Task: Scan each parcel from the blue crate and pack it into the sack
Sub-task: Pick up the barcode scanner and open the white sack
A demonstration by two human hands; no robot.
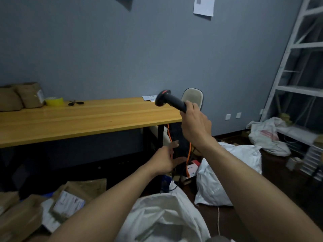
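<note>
Right hand (pixel 195 127) is clamped round the handle of the scanner (pixel 167 99), holding it up by the tabletop (pixel 87 117) corner with its head poking up and left of the knuckles. Left hand (pixel 166 159) is lower, just left of the right wrist, fingers loose and spread, holding nothing.

Right under both forearms is the white sack (pixel 166 215), mouth slumped in folds, and I honestly can't tell what's inside it. Down and left of the left hand, brown parcels (pixel 70 201) with white labels are heaped up. Only a sliver of the blue crate (pixel 46 195) peeks out between them, so they look piled in and over it.

A second sack (pixel 227 172) sits lumpy just below the right forearm. Far left of both hands on the tabletop: more brown packs (pixel 29 96), yellow tape (pixel 54 101) and scissors (pixel 76 103).
</note>
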